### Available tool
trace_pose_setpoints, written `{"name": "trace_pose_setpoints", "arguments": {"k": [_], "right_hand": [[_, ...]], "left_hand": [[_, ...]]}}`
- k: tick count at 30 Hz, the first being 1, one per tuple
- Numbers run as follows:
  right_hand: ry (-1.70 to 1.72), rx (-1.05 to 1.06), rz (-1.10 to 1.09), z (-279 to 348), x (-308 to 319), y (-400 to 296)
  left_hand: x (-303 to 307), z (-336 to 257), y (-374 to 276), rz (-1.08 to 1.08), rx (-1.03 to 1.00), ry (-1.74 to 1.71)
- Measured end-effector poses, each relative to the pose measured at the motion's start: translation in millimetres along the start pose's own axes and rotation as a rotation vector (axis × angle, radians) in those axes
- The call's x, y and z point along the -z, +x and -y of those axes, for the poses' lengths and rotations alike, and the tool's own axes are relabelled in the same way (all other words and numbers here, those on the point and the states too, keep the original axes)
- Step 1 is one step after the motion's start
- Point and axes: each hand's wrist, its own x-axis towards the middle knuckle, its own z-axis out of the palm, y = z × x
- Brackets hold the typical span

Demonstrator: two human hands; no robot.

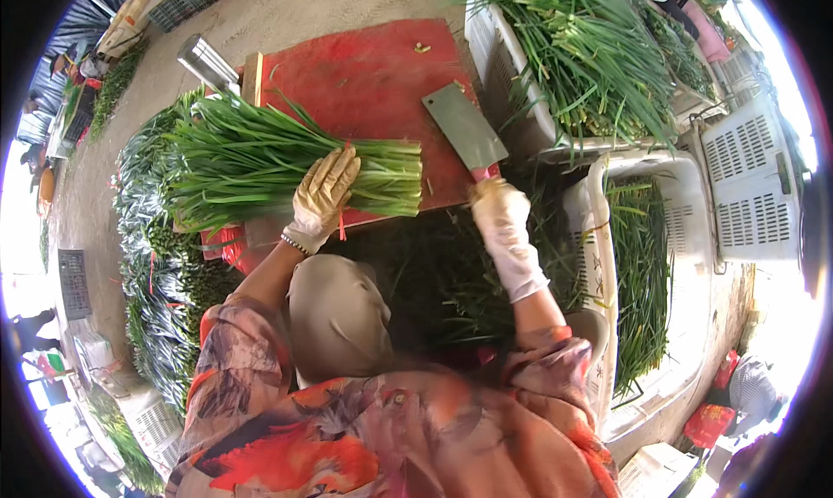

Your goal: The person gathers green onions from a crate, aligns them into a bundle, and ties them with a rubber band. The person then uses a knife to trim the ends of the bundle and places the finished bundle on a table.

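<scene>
A thick bunch of garlic chives (pixel 254 153) lies across the left part of a red board (pixel 364 75), its pale stem ends pointing right. Red ties circle it near the stems. My left hand (pixel 325 189), in a stained white glove, grips the bunch over its top beside the tie. My gloved right hand (pixel 501 212), slightly blurred, holds a cleaver (pixel 463 128) by its red handle. The blade lies over the board's right side, apart from the stem ends. Small cut scraps (pixel 423 48) dot the board.
Tied bunches of greens (pixel 163 264) are piled at left. A metal cylinder, perhaps a flask (pixel 207 62), stands behind the board's left corner. White plastic crates (pixel 602 251) holding chives (pixel 634 290) stand at right. Loose leaves (pixel 416 277) lie below the board. People are visible near the rim.
</scene>
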Motion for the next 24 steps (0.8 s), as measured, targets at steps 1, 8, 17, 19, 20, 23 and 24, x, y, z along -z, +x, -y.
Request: {"name": "trace_pose_setpoints", "arguments": {"k": [1, 8, 17, 19, 20, 23, 24], "right_hand": [[0.012, 0.013, -0.164, -3.6, -2.1, 3.6], [0.092, 0.469, -0.077, -23.9, -23.2, 34.8], [0.390, 0.685, 0.173, 23.8, -26.3, 90.3], [0.422, 0.518, 0.187, 7.5, -22.5, 86.0], [0.148, 0.441, 0.279, -18.1, -16.3, 86.9], [0.248, 0.138, 0.396, -4.7, 14.3, 83.9], [0.420, 0.004, 0.410, 5.9, 24.2, 78.4]], "left_hand": [[-0.1, -1.6, 1.4, -0.007, 0.003, -0.004], [-1.4, 1.2, -8.5, 0.012, 0.029, 0.040], [-2.3, -7.5, -9.9, -0.036, 0.039, 0.046], [-2.2, -5.5, -15.8, -0.062, 0.035, 0.028], [-2.9, -7.7, -13.6, -0.055, 0.043, 0.053], [-2.2, -3.9, -22.8, -0.018, 0.060, 0.035], [-1.2, -3.4, -22.9, -0.068, 0.052, 0.038]]}}
